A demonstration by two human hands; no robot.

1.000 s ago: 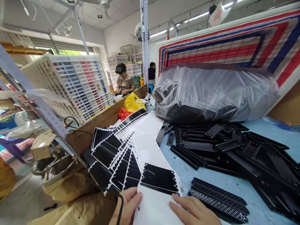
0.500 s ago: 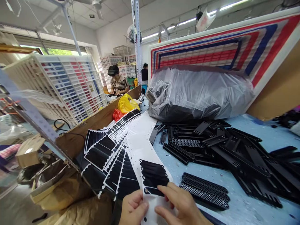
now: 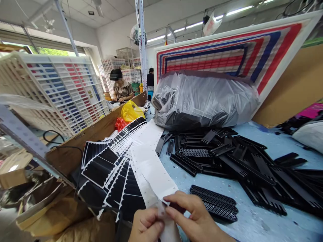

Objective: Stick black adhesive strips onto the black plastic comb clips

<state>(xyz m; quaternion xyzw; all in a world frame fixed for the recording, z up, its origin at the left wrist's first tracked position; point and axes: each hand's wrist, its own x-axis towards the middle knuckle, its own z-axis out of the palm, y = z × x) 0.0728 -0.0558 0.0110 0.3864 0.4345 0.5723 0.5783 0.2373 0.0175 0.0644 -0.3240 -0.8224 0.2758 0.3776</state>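
My left hand is closed on a whitish, partly see-through sheet at the bottom centre. Beside it, my right hand pinches with thumb and forefinger at the sheet's upper right edge; a small dark bit shows at the fingertips. Just beyond both hands lies a long white backing sheet with small holes along its edges. Sheets of black strip-shaped stickers fan out on the left. Several black patterned pieces lie side by side to the right of my right hand.
A pile of black plastic pieces covers the right of the blue table. Behind stands a filled clear bag against a striped crate. Yellow bag, wooden board, metal post. A person sits beyond.
The black stickers that lay on the sheet before my hands no longer show there; a translucent film is lifted and folded towards me. My right fingers have closed into a pinch. The view has shifted rightward.
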